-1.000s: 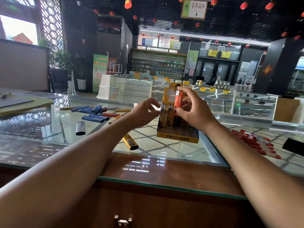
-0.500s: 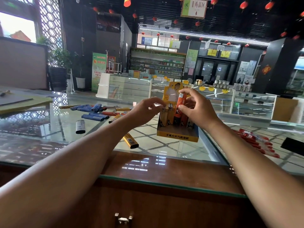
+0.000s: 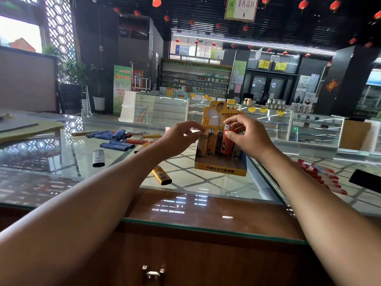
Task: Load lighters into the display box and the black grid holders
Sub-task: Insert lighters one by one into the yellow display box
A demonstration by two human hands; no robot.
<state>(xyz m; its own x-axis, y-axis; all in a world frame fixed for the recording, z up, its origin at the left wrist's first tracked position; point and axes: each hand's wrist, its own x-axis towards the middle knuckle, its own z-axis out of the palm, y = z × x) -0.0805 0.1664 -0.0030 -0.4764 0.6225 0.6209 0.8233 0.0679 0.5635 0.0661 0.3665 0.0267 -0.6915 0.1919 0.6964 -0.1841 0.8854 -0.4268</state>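
Observation:
A yellow display box (image 3: 220, 169) stands upright on the glass counter, with several yellow and orange lighters standing in it. My right hand (image 3: 247, 137) pinches an orange lighter (image 3: 225, 142) that sits low among the others at the box's right side. My left hand (image 3: 181, 139) pinches the top of a yellow lighter (image 3: 203, 144) at the box's left edge. Loose blue, red and yellow lighters (image 3: 115, 139) lie scattered on the glass to the left. No black grid holder is clearly visible.
A yellow lighter (image 3: 161, 175) and a silver one (image 3: 98, 158) lie on the glass near the front. Red lighters (image 3: 321, 174) and a black object (image 3: 366, 180) lie at the right. The counter's wooden edge (image 3: 185, 207) runs along the front.
My right hand has lowered the orange lighter from above the box down into it. My left hand moved a little right to the box's left lighters.

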